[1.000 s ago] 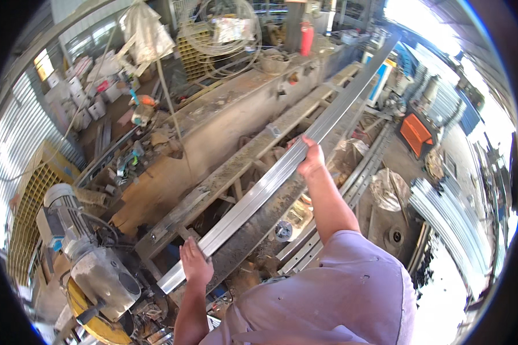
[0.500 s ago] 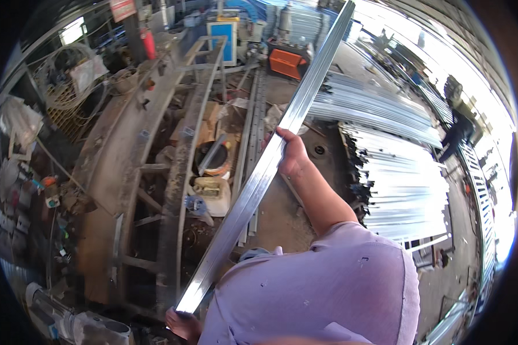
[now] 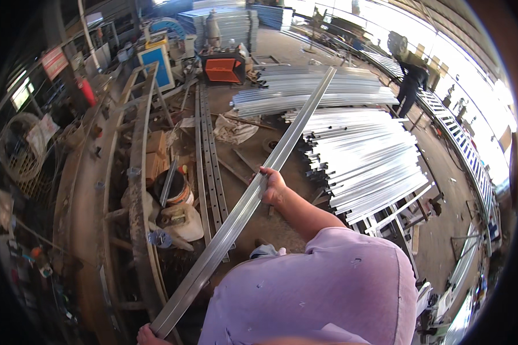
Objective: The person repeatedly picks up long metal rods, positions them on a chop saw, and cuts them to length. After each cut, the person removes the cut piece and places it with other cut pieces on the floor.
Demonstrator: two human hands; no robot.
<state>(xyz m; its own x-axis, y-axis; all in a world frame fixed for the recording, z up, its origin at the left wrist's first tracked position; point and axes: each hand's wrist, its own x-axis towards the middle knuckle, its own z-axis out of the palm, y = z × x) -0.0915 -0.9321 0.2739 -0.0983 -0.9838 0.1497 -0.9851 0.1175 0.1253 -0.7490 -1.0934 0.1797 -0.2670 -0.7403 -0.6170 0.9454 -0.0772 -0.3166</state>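
A long, shiny metal profile [image 3: 236, 221] runs slantwise in front of me, from the lower left up to the far right. My right hand [image 3: 272, 185] is closed around its middle, with the arm stretched forward. At the near end, my left hand [image 3: 149, 336] grips the profile, partly cut off by the lower edge of the picture. The far end of the profile overlaps a stack of metal tubes [image 3: 374, 167] in view, though whether it touches them I cannot tell.
On the left stands a long steel frame [image 3: 138, 190], with a bucket [image 3: 181, 187] and a plastic jerrycan [image 3: 184, 221] beside it. Perforated bars [image 3: 204, 144] lie on the floor. An orange-and-black machine [image 3: 223, 70] stands ahead. Another person [image 3: 411, 80] bends over a rack at the far right.
My view has turned right, so the surroundings sit further left. The profile's far end has come down toward the tube stacks. Both hands keep their hold.
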